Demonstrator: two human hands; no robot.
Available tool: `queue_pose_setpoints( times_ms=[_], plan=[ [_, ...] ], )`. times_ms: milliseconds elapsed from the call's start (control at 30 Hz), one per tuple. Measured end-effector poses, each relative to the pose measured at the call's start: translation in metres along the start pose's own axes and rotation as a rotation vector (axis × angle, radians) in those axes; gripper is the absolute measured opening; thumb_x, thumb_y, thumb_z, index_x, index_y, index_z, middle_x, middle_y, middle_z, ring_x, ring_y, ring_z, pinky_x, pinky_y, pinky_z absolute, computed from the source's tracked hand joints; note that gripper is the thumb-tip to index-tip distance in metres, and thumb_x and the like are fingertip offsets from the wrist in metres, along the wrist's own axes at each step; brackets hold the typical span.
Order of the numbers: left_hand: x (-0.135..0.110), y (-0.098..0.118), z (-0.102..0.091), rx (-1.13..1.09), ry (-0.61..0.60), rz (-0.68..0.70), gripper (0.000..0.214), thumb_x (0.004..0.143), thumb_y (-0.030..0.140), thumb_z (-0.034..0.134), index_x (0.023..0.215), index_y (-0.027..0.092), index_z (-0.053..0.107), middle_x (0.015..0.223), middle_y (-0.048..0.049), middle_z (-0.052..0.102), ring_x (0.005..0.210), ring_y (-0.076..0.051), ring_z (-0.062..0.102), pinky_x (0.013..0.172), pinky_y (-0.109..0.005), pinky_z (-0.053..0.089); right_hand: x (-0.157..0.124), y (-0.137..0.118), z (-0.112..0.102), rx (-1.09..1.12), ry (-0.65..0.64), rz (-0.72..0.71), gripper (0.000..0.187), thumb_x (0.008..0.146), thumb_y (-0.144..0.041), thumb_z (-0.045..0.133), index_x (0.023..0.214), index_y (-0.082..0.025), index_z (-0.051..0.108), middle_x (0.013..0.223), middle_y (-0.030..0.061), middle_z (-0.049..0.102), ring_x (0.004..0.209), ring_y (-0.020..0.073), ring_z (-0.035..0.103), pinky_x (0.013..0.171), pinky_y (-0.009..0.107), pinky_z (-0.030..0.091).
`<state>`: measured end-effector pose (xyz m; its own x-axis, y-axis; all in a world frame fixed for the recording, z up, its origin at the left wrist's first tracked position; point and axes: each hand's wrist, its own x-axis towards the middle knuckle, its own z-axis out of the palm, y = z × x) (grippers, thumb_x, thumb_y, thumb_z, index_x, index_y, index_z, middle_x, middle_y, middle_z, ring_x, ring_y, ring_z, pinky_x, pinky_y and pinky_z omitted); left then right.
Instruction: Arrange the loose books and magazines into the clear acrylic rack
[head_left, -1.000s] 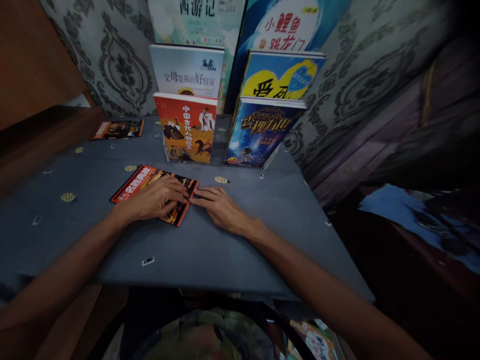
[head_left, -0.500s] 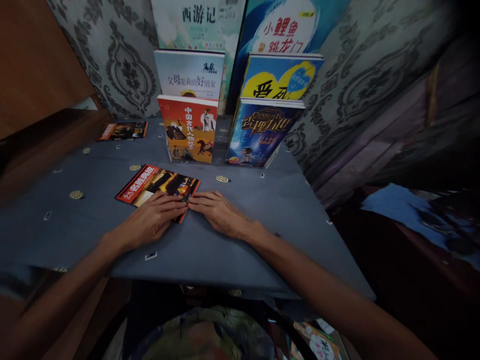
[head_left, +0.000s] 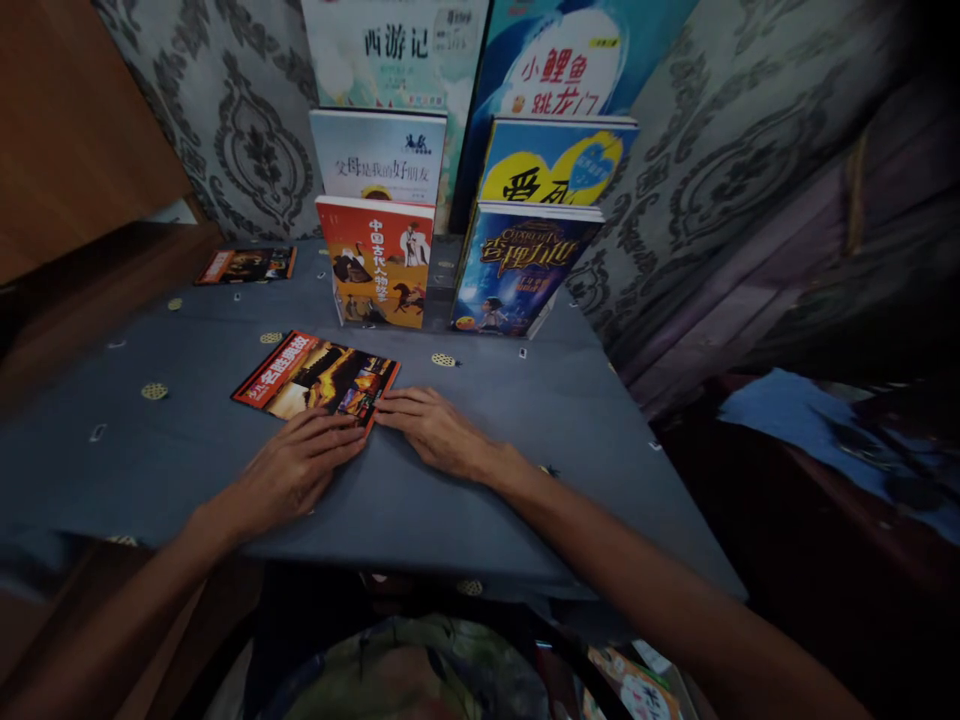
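A thin book [head_left: 319,375] with a red band and photos on its cover lies flat and slanted on the blue tablecloth. My left hand [head_left: 304,460] rests on its near edge, fingers stretched out and flat, covering part of the cover. At the book's right edge, my right hand [head_left: 431,425] lies palm down with its fingers extended and their tips touching the corner. Neither hand grips the book.
Behind stand upright books in two columns, with an orange book [head_left: 382,265] front left and a dark blue book [head_left: 525,265] front right. Another flat book [head_left: 246,265] lies at the back left. The tablecloth [head_left: 450,520] ends near my lap; a patterned curtain [head_left: 262,140] hangs behind.
My left hand has slid slightly toward me and left, uncovering more of the cover. My right hand has hardly moved, and the book stays in place.
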<state>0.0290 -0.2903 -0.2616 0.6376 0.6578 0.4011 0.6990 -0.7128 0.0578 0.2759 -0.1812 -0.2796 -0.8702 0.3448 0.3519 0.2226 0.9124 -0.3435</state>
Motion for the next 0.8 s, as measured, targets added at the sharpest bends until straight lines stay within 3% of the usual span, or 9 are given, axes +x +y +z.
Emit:
queue_pose_setpoints(
  times_ms=[133,267,367,467,600,800],
  plan=[
    [-0.002,0.009,0.000,0.054,0.052,-0.042,0.041,0.095,0.011,0.046,0.130,0.022,0.064,0.123,-0.0076,0.071,0.116,-0.021,0.062,0.102,-0.039,0.048,0.008,0.012,0.002,-0.016,0.100,0.065,0.037,0.096,-0.009,0.050,0.128,-0.019,0.067,0.147,0.0131,0.056,0.138,0.0241,0.049,0.114,0.047,0.043],
    [-0.010,0.012,-0.004,0.306,0.084,-0.357,0.035,0.096,0.017,0.045,0.119,0.020,0.070,0.099,-0.0098,0.071,0.091,-0.023,0.065,0.082,-0.036,0.052,0.020,0.026,0.003,-0.055,0.145,0.240,0.036,0.099,-0.016,0.048,0.132,-0.013,0.064,0.148,0.0199,0.052,0.138,0.0284,0.049,0.114,0.052,0.041],
    [-0.014,0.013,-0.010,0.495,-0.020,-0.598,0.037,0.098,0.024,0.041,0.118,0.017,0.070,0.096,-0.0132,0.070,0.087,-0.028,0.064,0.075,-0.039,0.051,0.024,0.028,0.003,-0.056,0.121,0.243,0.037,0.099,-0.017,0.051,0.133,-0.016,0.063,0.144,0.0180,0.057,0.134,0.0278,0.052,0.112,0.052,0.042],
    [-0.013,0.014,-0.016,0.591,-0.129,-0.747,0.041,0.100,0.030,0.036,0.119,0.014,0.069,0.098,-0.0160,0.069,0.089,-0.032,0.065,0.074,-0.042,0.051,0.023,0.024,0.002,-0.065,0.121,0.203,0.036,0.097,-0.016,0.052,0.130,-0.017,0.065,0.138,0.0164,0.061,0.128,0.0274,0.055,0.109,0.051,0.045],
    [-0.009,0.015,-0.019,0.575,-0.189,-0.823,0.044,0.101,0.033,0.033,0.121,0.014,0.067,0.099,-0.0166,0.068,0.091,-0.034,0.065,0.075,-0.043,0.051,0.019,0.014,0.002,-0.072,0.131,0.172,0.033,0.096,-0.015,0.053,0.126,-0.014,0.068,0.131,0.0167,0.064,0.118,0.0266,0.057,0.103,0.048,0.047],
    [-0.010,0.004,-0.022,0.503,-0.175,-0.861,0.046,0.101,0.040,0.032,0.117,0.015,0.067,0.103,-0.0159,0.068,0.096,-0.033,0.065,0.080,-0.043,0.052,0.010,-0.008,-0.002,-0.026,0.139,0.116,0.029,0.097,-0.018,0.054,0.122,-0.015,0.068,0.121,0.0142,0.065,0.108,0.0243,0.056,0.094,0.043,0.050]
  ],
)
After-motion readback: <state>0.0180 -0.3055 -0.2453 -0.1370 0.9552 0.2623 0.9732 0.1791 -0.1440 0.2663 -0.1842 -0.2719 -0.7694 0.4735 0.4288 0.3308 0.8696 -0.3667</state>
